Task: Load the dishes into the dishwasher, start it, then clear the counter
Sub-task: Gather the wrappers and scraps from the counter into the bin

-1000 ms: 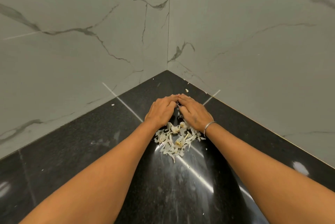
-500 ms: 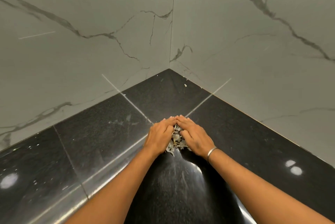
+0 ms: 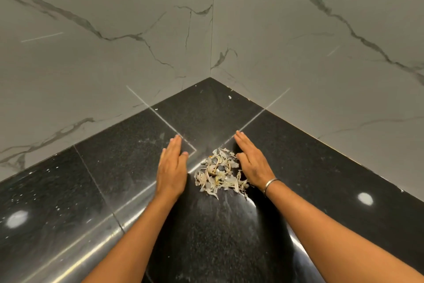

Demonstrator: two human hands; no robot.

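Frame centre: a heap of pale papery scraps lies on the black counter, short of the corner where two marbled walls meet. We find the left grip left of the heap, a gap between; the right grip just beside it on the right (contact not discernible). Both lie flat, fingers straight, holding nothing. A bangle rings the right wrist. Forearms are cut off at the lower edge. What the scraps are we cannot tell.
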